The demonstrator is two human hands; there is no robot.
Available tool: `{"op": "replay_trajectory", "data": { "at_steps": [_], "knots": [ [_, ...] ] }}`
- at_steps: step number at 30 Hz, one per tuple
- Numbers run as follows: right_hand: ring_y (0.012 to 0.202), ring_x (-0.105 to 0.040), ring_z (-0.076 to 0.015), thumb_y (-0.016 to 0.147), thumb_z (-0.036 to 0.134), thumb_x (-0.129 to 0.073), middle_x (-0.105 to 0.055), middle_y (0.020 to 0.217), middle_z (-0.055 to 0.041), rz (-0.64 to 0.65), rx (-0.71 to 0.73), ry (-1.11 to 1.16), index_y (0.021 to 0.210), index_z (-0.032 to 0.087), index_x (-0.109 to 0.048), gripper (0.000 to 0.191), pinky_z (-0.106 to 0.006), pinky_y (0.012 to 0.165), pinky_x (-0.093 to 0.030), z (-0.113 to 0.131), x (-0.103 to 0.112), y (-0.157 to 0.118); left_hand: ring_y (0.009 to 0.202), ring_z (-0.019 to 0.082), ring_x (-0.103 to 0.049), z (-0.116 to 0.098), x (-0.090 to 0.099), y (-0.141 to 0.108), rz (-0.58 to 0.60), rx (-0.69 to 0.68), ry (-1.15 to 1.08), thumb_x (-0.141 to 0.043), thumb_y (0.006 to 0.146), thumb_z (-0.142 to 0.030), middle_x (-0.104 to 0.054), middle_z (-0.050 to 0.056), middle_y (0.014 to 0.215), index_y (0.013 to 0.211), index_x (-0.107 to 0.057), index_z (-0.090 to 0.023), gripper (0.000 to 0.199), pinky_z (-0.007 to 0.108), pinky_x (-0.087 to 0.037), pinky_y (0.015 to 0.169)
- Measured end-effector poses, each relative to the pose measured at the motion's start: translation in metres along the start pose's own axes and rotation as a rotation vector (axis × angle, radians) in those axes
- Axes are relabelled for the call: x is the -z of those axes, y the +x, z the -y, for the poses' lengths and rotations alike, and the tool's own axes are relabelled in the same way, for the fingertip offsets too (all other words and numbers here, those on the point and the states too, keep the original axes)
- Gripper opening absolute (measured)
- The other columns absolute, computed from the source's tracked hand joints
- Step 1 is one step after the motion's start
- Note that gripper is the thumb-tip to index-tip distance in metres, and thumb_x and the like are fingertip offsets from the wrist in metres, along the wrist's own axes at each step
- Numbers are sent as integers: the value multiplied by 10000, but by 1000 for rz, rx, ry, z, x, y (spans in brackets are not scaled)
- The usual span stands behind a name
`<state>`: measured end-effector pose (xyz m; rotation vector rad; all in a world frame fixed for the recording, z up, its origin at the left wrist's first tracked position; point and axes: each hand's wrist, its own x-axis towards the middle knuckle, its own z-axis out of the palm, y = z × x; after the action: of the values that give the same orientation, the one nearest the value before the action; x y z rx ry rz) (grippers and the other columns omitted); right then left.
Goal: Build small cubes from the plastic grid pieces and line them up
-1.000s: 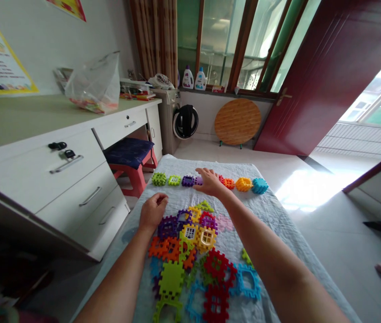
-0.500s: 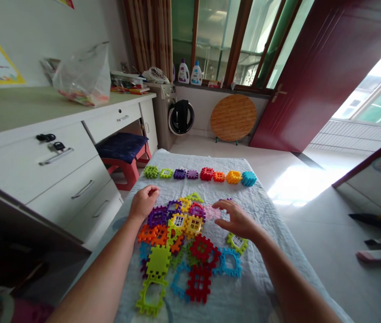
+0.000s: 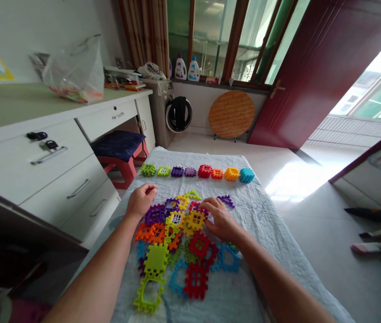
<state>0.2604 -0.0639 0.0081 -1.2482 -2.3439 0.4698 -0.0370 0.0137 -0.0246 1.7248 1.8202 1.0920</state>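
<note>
My left hand is a loose fist with nothing visible in it, at the left edge of a pile of toothed plastic building tiles. Closest to it is a purple tile. My right hand reaches over the pile's right side, fingers bent and thumb apart from them. Its fingertips are at a magenta tile, with the thumb beside a yellow window tile; the pink tile there is mostly covered. Nearer me are red tiles, a lime tile, orange tiles and a blue tile.
Along the cloth's far end runs a row of assembled blocks, from a green one to a blue one. A purple piece lies beyond my right hand. A drawer desk and stool stand left.
My right hand has moved left and down onto the pile's right side, uncovering the purple piece and hiding the lime window tile. My left hand stays in place; the view has shifted slightly.
</note>
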Motion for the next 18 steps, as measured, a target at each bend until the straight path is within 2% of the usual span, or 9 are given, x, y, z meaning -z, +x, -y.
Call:
{"op": "replay_trajectory", "data": {
  "at_steps": [5, 9, 12, 15, 18],
  "knots": [
    [1099, -468, -239, 649, 41, -477, -514, 1164, -91, -157, -73, -22, 1176, 211, -531, 556, -400, 981, -376, -12, 9, -5, 648, 177, -626, -1, 0, 0, -2, 1, -1, -509, 753, -390, -705, 9, 741, 838, -657, -203, 253, 251, -444, 626],
    [1080, -486, -235, 719, 137, -546, -498, 1143, -93, -258, -119, -10, 1177, 213, -514, 465, -389, 964, -405, -24, 10, -8, 632, 169, -615, -1, -1, 0, -3, 1, -17, -517, 747, -377, -690, 6, 717, 831, -657, -196, 244, 254, -444, 627],
    [1048, -499, -227, 746, 195, -572, -510, 1119, -85, -273, -137, -12, 1158, 218, -523, 415, -381, 945, -419, -29, 9, -9, 643, 165, -611, 2, 0, 0, 21, -8, -83, -536, 737, -375, -685, 13, 737, 854, -653, -182, 253, 260, -458, 639],
    [1080, -480, -244, 731, 159, -549, -532, 1154, -90, -212, -135, -63, 1157, 211, -540, 430, -410, 971, -390, -34, 9, -11, 700, 168, -615, 4, 8, 0, 138, -27, -181, -577, 721, -393, -685, 33, 793, 886, -648, -161, 293, 267, -478, 675],
    [1143, -443, -273, 692, 104, -516, -527, 1242, -95, -132, -143, -130, 1181, 206, -549, 500, -450, 985, -358, -37, 9, -13, 739, 175, -611, 1, 23, -3, 350, -27, -167, -628, 698, -434, -686, 45, 840, 890, -663, -159, 337, 275, -481, 691]
  ]
}}
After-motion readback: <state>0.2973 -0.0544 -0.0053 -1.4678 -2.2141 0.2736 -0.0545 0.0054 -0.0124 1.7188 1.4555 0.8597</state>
